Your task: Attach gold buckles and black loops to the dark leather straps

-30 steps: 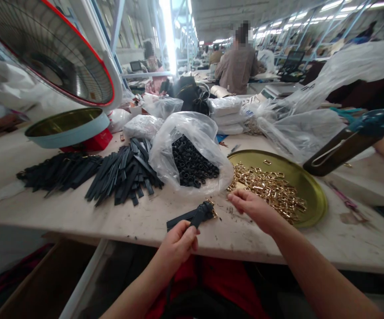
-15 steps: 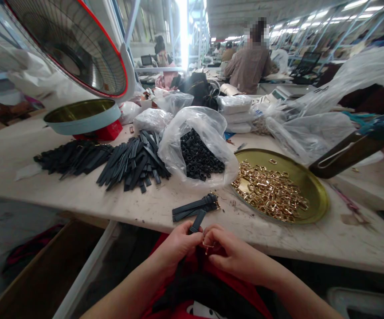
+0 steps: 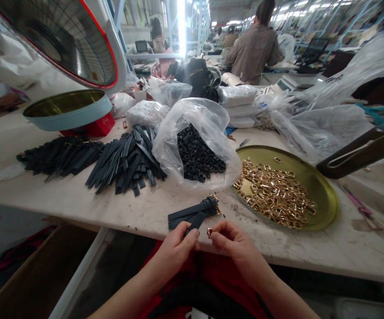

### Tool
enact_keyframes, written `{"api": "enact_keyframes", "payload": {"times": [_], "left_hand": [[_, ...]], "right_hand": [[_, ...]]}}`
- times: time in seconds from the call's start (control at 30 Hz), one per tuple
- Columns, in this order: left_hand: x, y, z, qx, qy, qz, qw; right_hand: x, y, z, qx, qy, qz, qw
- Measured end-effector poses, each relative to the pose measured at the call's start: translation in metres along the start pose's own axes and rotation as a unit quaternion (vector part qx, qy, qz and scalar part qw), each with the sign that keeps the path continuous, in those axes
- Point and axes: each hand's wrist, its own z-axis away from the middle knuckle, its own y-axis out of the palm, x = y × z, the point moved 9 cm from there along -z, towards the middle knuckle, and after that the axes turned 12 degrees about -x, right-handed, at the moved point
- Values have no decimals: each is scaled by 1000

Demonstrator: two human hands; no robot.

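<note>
At the table's front edge my left hand (image 3: 180, 243) is closed on a dark strap (image 3: 197, 221), whose free end points up and away. A small gold buckle (image 3: 209, 232) is pinched between the thumb and fingers of my right hand (image 3: 233, 239), a short gap from the left hand. Just beyond lies a little stack of dark straps (image 3: 188, 213) with gold buckles fitted at their right ends. Many loose gold buckles (image 3: 275, 190) fill a round gold tray (image 3: 328, 204) to the right. Behind the stack, an open plastic bag (image 3: 165, 146) holds small black loops (image 3: 198, 155).
Two heaps of dark straps, a left one (image 3: 59, 155) and a nearer one (image 3: 125, 161), lie on the table. A fan (image 3: 62, 40) and a round tin lid (image 3: 72, 115) stand back left. Pink-handled scissors (image 3: 358, 204) lie at right. A person (image 3: 255, 48) works farther back.
Both hands have risen slightly towards the table. My right hand has moved apart from the left, bringing the buckle into clearer view. The strap tilts more to the right, and the camera view has shifted.
</note>
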Motion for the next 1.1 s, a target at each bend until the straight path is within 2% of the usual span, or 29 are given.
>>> {"api": "enact_keyframes", "payload": {"times": [0.1, 0.17, 0.23, 0.33, 0.4, 0.47, 0.6, 0.7, 0.83, 0.97, 1.1], "left_hand": [[8, 4, -1, 0, 26, -47, 999], [12, 7, -3, -4, 32, -84, 996], [11, 9, -4, -2, 42, -113, 993], [-3, 15, -6, 18, 86, -148, 985], [-10, 19, -5, 40, 103, -161, 981], [-13, 21, -4, 50, 106, -161, 980], [-10, 18, 0, 28, 85, -152, 984], [-8, 15, 5, 19, 56, -82, 995], [-3, 12, 12, 21, 10, 27, 999], [8, 11, 21, 20, -33, 86, 996], [12, 12, 30, 36, -59, 125, 990]], "right_hand": [[-9, -7, -10, -71, 62, -148, 985], [-18, -5, -14, -97, 105, -211, 967], [-28, -1, -15, -101, 141, -243, 954], [-40, 11, -9, -69, 173, -255, 949], [-42, 16, -4, -48, 163, -237, 957], [-38, 14, -2, -51, 129, -207, 968], [-24, -1, -1, -110, 49, -161, 980], [-18, 1, 4, -106, 13, -129, 986], [-20, 9, 16, -80, 3, -112, 990], [-20, 24, 25, -5, 14, -103, 995], [-22, 27, 31, 18, 37, -113, 993]]}}
